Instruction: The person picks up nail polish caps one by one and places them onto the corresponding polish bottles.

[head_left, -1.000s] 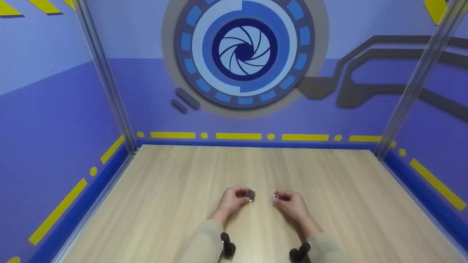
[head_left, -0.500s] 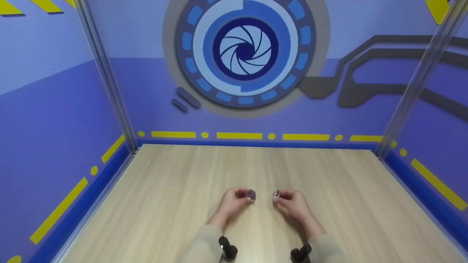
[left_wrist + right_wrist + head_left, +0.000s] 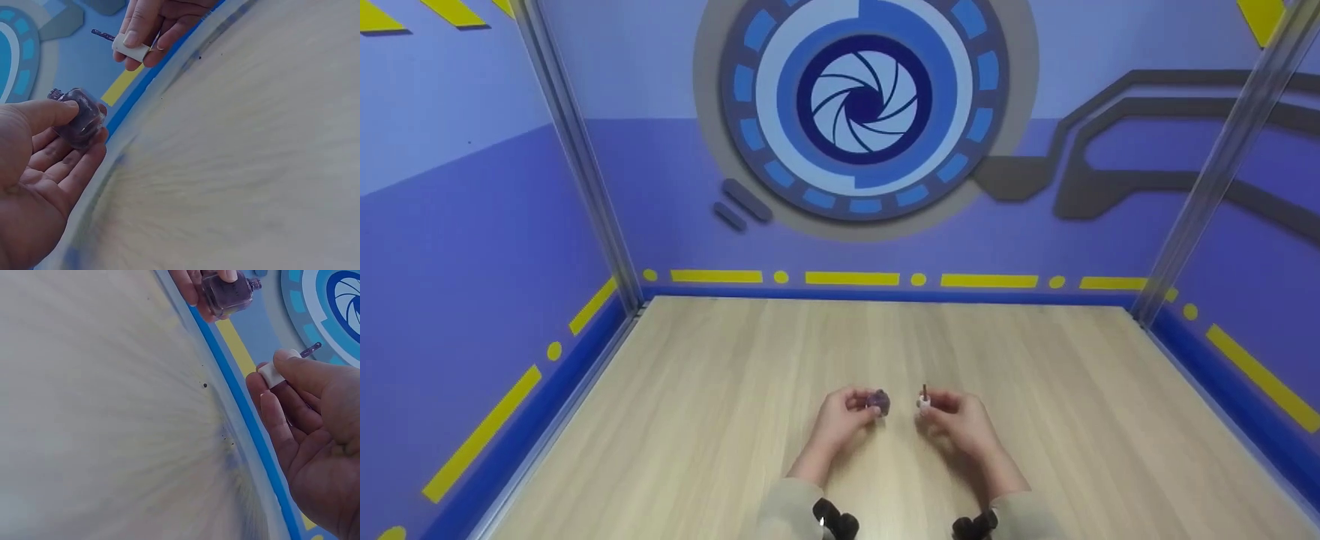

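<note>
Thumb and fingers of my left hand [image 3: 840, 418] pinch a small square nail polish bottle [image 3: 85, 122] with dark purple polish in clear glass. Its threaded neck [image 3: 255, 284] is uncapped and streaked with polish. To the right, my right hand [image 3: 966, 421] pinches a white nail polish cap [image 3: 272, 376] between thumb and fingertips. The purple-coated brush [image 3: 311, 350] sticks out of the cap, pointing up in the head view. Bottle and brush are a short gap apart, both held over the table.
A pale wood-grain table [image 3: 720, 360] lies under the hands. Blue and purple panels [image 3: 660, 195] with yellow dashes enclose it at the back and sides, with metal posts [image 3: 585, 165] at the corners. Black wrist mounts [image 3: 835, 519] sit at the sleeves.
The right hand has turned the cap, so the brush now shows standing up and longer in the head view. My left hand has shifted slightly right with the bottle, narrowing the gap.
</note>
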{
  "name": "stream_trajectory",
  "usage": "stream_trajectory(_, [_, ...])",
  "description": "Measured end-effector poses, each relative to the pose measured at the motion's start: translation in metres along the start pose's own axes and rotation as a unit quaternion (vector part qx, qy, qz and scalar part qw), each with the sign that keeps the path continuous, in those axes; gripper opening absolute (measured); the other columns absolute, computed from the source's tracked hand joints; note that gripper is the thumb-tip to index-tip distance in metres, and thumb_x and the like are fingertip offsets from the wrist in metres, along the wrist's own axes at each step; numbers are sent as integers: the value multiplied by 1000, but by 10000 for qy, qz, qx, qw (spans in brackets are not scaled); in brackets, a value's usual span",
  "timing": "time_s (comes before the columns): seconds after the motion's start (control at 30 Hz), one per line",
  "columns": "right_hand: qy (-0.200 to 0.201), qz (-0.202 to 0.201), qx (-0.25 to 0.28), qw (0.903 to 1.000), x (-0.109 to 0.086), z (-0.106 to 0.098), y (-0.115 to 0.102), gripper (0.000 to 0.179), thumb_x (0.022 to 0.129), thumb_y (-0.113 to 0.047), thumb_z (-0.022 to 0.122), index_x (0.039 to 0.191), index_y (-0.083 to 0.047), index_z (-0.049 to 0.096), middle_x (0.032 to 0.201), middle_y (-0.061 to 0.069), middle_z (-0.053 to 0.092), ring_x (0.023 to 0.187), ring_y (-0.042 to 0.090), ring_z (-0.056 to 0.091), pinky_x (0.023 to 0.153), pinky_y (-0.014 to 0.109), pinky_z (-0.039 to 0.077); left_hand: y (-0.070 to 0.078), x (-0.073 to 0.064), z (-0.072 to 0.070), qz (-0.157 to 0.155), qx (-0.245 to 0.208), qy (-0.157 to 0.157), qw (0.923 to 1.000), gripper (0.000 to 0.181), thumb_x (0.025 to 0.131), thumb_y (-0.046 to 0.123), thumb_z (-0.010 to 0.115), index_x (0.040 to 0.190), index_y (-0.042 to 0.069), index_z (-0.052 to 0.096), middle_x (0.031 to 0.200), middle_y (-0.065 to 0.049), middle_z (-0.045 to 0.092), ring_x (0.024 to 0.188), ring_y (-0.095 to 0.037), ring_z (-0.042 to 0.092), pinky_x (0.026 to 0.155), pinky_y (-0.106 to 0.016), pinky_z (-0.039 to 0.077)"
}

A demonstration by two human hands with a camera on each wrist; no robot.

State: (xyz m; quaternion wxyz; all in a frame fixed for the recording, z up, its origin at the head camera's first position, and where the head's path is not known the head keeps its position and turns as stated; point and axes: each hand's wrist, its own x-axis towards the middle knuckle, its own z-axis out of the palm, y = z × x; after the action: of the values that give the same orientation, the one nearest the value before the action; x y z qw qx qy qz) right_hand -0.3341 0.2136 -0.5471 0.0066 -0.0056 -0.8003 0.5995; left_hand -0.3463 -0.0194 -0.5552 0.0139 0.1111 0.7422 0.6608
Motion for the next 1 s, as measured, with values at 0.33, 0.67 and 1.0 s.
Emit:
stream_trajectory(0.33, [-258,-175,-371,9988,-7,2,-5,22,93,-16,75,110,-4,71,104,9,73,94,18,67,77,28,58,-3,-14,5,30,205,82,9998,28,89,3,76,117,3,73,115,-15,75,109,-26,71,96,-32,61])
stream_trajectory(0.67, [-414,-253,-448,9978,-13,1,-13,23,91,-23,77,105,-5,73,100,8,71,90,19,62,75,29,55,-1,-19,8,152,769,61,9969,32,90,9,77,122,5,72,119,-13,76,112,-26,72,102,-38,58])
stream_trajectory(1.0, [-378,-389,-686,9962,-16,0,-18,17,91,-19,76,103,-7,74,98,6,70,88,21,61,71,25,52,-1,-19,10,351,1040,17,9940,31,90,10,76,121,8,74,118,-10,77,111,-24,72,103,-39,58])
